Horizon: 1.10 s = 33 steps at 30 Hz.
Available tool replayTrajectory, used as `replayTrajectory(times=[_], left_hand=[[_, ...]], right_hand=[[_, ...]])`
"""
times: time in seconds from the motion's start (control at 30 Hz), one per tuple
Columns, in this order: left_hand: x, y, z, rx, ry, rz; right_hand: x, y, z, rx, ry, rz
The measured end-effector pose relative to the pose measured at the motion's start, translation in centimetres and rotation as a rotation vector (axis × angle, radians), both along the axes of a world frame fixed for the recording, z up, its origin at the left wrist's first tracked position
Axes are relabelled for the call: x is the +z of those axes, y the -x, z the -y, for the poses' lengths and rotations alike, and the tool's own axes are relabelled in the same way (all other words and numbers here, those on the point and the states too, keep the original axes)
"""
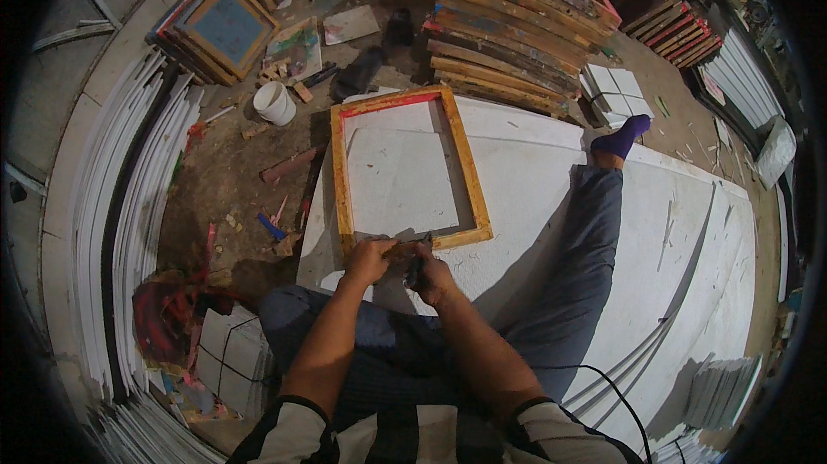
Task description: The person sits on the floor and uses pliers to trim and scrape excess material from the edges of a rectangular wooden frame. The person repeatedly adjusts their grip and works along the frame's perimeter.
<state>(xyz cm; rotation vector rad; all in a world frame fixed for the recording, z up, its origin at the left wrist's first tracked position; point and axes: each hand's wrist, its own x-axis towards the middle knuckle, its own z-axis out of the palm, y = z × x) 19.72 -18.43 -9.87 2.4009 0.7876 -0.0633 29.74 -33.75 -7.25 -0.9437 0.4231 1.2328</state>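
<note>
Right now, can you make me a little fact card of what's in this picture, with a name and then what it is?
Left hand: left hand at the near edge of the wooden frame; its grip is partly hidden
Right hand: right hand around a dark tool, kind unclear
Frame: lying on white boards
Foot: purple sock
Floor, left of frame: white bucket
Behind: pile of wooden frames
</note>
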Motion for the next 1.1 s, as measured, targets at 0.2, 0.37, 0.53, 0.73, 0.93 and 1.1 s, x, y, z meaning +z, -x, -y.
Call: replayTrajectory(times=[0.2, 0.37, 0.53, 0.73, 0.93, 1.1], left_hand=[[-3.6, 1.1, -0.9, 0.112, 0.328, 0.178], [-2.3, 1.2, -1.1, 0.002, -0.078, 0.056], [1.7, -0.8, 0.3, -0.003, 0.120, 0.031], [1.5, -0.2, 0.4, 0.034, 0.066, 0.017], [1.4, -0.7, 0.5, 0.021, 0.107, 0.059], [0.6, 0.2, 0.0, -0.025, 0.100, 0.148]], right_hand=[[4.3, -3.8, 0.2, 0.181, -0.139, -0.012], [3.1, -4.4, 3.2, 0.483, 0.025, 0.458], [-1.7, -2.9, 6.0, 0.608, -0.008, 0.357], [-3.0, -2.5, 3.8, 0.606, -0.081, 0.223], [-4.1, -2.9, 2.1, 0.564, -0.063, 0.096], [-2.5, -2.7, 1.7, 0.600, 0.093, 0.149]])
